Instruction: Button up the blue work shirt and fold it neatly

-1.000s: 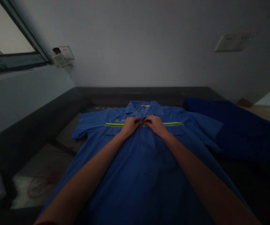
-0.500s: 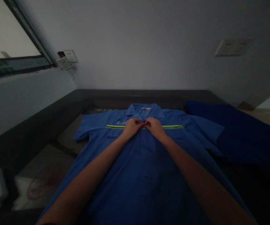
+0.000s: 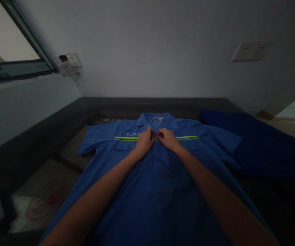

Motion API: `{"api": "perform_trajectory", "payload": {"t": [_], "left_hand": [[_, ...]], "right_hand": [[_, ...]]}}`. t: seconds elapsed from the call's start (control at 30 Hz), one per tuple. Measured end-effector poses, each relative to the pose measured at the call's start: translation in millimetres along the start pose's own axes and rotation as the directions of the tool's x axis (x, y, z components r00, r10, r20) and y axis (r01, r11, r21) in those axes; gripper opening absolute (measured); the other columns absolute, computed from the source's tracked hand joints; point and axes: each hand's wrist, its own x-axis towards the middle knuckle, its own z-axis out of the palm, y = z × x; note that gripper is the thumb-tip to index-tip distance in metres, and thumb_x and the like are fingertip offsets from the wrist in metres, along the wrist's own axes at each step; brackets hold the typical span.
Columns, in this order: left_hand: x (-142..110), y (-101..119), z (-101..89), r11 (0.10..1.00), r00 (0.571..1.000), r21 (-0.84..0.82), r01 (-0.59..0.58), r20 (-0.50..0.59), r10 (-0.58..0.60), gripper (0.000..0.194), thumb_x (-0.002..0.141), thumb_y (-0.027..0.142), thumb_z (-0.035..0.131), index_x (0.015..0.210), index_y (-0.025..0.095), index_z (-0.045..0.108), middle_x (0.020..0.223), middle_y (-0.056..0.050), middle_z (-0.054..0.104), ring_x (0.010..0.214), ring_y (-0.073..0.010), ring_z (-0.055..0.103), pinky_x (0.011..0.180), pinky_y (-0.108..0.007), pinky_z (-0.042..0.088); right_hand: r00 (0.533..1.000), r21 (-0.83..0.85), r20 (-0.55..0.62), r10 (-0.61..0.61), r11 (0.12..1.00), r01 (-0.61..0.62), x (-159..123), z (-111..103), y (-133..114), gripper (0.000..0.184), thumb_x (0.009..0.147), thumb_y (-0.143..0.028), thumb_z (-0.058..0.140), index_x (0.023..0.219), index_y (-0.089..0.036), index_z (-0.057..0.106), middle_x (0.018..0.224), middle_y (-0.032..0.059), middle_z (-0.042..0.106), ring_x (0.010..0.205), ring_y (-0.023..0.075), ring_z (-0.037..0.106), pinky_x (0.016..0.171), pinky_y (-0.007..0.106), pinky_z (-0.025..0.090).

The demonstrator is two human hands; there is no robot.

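Blue shirt (image 3: 157, 191) lies spread front-up beside darker cloth (image 3: 272, 147). The right hand (image 3: 167, 138) pinches its front near the yellow stripe (image 3: 188, 138); the left hand (image 3: 144, 141) curls its fingers just beside, whether holding fabric I cannot tell.

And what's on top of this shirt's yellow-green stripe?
The left hand and right hand, near the middle of the stripe. Both ends show; what's beneath the hands is covered.

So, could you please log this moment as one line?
left hand: at front placket | right hand: at front placket | blue short-sleeved work shirt: spread out
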Motion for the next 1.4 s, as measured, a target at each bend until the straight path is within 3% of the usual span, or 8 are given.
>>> {"api": "perform_trajectory", "payload": {"t": [0.17,0.43,0.6,0.8,1.13,1.23,1.4], "left_hand": [[-3.3,-1.1,-1.2,0.989,0.996,0.131,0.062,-0.072,-0.053,0.032,0.074,0.019,0.061,0.105,0.020,0.052,0.100,-0.006,0.062,0.097,-0.0236,0.055,0.082,-0.035,0.039],[-2.8,6.3,-5.7,0.975,0.989,0.162,0.149,-0.018,-0.148,0.028,0.076,0.028,0.061,0.102,0.019,0.056,0.103,-0.008,0.063,0.099,-0.0247,0.054,0.086,-0.037,0.035],[3.1,10.5,-17.4,0.977,0.986,0.150,0.149,0.052,-0.159,0.018,0.081,0.031,0.056,0.091,0.019,0.064,0.091,-0.007,0.068,0.092,-0.0237,0.060,0.085,-0.036,0.037],[10.4,13.3,-22.9,0.974,0.968,0.087,0.209,0.119,-0.219,0.029,0.086,0.038,0.050,0.081,0.017,0.068,0.083,-0.008,0.070,0.083,-0.0236,0.063,0.077,-0.033,0.041],[16.3,14.5,-15.4,0.931,0.935,-0.115,0.347,0.125,-0.333,0.024,0.084,0.031,0.054,0.075,0.015,0.069,0.067,-0.004,0.067,0.073,-0.0195,0.062,0.065,-0.026,0.043],[12.5,14.2,-11.9,0.937,0.937,-0.081,0.340,0.112,-0.330,0.020,0.083,0.030,0.054,0.079,0.016,0.068,0.073,-0.004,0.068,0.076,-0.0195,0.062,0.069,-0.027,0.043],[3.1,15.3,-6.4,0.961,0.961,0.113,0.251,0.092,-0.262,0.018,0.084,0.030,0.052,0.084,0.018,0.065,0.085,-0.006,0.070,0.086,-0.0227,0.063,0.079,-0.033,0.041]], "right_hand": [[0.999,-0.019,-0.028,0.036,0.999,-0.036,0.3,3.5,-3.3,0.008,0.074,-0.010,0.065,0.072,-0.017,0.061,0.074,0.0014,0.061,0.070,0.0149,0.055,0.065,0.025,0.037],[0.979,0.154,-0.127,0.157,0.979,-0.137,3.8,13.3,0.5,0.009,0.068,-0.011,0.063,0.063,-0.018,0.061,0.066,0.0003,0.063,0.064,0.0141,0.056,0.060,0.024,0.039],[0.944,0.358,-0.187,0.272,0.914,-0.192,6.8,10.3,3.6,0.005,0.066,-0.018,0.064,0.062,-0.018,0.063,0.060,-0.0004,0.063,0.057,0.0134,0.055,0.056,0.024,0.040],[0.942,0.466,-0.153,0.298,0.862,-0.197,9.7,2.7,2.6,0.006,0.065,-0.022,0.065,0.063,-0.016,0.065,0.060,0.0007,0.064,0.054,0.0130,0.054,0.053,0.024,0.040],[0.943,0.420,-0.196,0.268,0.892,-0.166,14.9,1.9,4.2,0.007,0.065,-0.022,0.065,0.061,-0.016,0.065,0.055,-0.0003,0.061,0.052,0.0126,0.053,0.053,0.024,0.040],[0.942,0.433,-0.203,0.269,0.887,-0.160,12.4,5.8,6.8,0.006,0.065,-0.021,0.064,0.062,-0.016,0.065,0.058,0.0002,0.063,0.054,0.0129,0.054,0.054,0.024,0.041],[0.944,0.444,-0.170,0.283,0.877,-0.183,7.1,14.8,12.3,0.002,0.063,-0.018,0.065,0.061,-0.017,0.065,0.058,0.0002,0.064,0.055,0.0134,0.056,0.054,0.023,0.042]]}}
